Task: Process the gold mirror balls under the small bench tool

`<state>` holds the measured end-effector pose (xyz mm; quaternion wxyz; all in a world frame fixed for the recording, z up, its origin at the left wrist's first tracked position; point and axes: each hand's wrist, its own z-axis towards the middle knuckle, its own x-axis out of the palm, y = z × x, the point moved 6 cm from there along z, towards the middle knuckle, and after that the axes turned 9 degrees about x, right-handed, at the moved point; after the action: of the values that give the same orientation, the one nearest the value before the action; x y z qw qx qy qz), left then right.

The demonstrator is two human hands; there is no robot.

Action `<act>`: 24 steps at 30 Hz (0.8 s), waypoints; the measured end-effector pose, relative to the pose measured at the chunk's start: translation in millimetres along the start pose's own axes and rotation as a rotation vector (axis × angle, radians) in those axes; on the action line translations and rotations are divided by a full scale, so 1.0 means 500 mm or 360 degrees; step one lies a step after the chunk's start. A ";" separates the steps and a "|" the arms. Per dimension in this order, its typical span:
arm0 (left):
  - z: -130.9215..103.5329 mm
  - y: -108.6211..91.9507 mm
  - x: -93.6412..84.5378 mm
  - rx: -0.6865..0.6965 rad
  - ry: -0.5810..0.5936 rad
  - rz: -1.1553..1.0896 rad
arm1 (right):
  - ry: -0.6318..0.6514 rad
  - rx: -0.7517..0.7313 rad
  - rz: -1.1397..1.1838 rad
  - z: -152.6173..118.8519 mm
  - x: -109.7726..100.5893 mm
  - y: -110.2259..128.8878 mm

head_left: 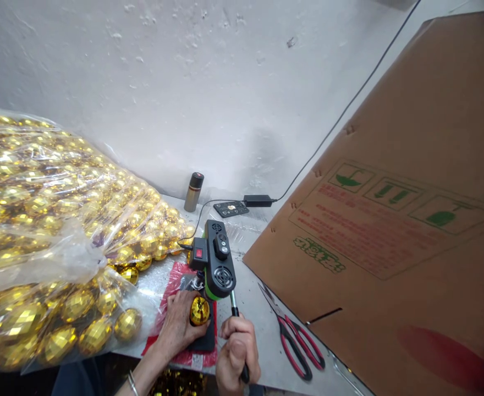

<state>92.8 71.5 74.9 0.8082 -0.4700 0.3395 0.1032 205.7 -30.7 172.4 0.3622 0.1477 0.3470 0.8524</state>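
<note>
My left hand (179,325) is closed around a shiny gold faceted ball (199,311), thumb on its near side. The ball sits over the dark base (204,342) of a small bench machine (219,258) with a black top, vents and a red switch. What lies between the ball and the machine's head is partly hidden. My right hand (238,352), to the right, wraps around the black-gripped lever (234,311) of that machine. Red plastic wrapping (171,286) lies under the base.
Clear bags of gold balls (77,192) fill the left side. Red-handled scissors (297,341) lie to the right, beside a big cardboard box (390,220). Behind stand a bottle (193,192), a phone-like dark slab (230,209) and a power adapter (257,201) with its cable.
</note>
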 end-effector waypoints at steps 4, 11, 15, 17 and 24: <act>0.002 -0.003 -0.003 -0.0019 0.0019 -0.0006 | 0.0018 0.0026 0.0024 -0.001 0.001 -0.005; 0.005 -0.010 -0.006 -0.0062 0.0061 -0.0038 | 0.0030 -0.0008 -0.0021 -0.014 -0.004 -0.014; 0.004 -0.008 -0.006 -0.0057 0.0060 -0.0064 | 0.0058 -0.0097 -0.0049 -0.036 0.000 -0.030; 0.003 -0.006 -0.006 -0.0057 0.0064 -0.0073 | 0.0023 -0.0131 -0.0074 -0.041 0.000 -0.041; 0.008 -0.013 -0.008 -0.0104 0.0083 -0.0050 | 0.0180 -0.0325 -0.0189 -0.006 -0.002 0.003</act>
<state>94.7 71.9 83.4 0.7848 -0.5040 0.3494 0.0892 204.2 -33.8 171.6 0.4050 0.0409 0.2865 0.8673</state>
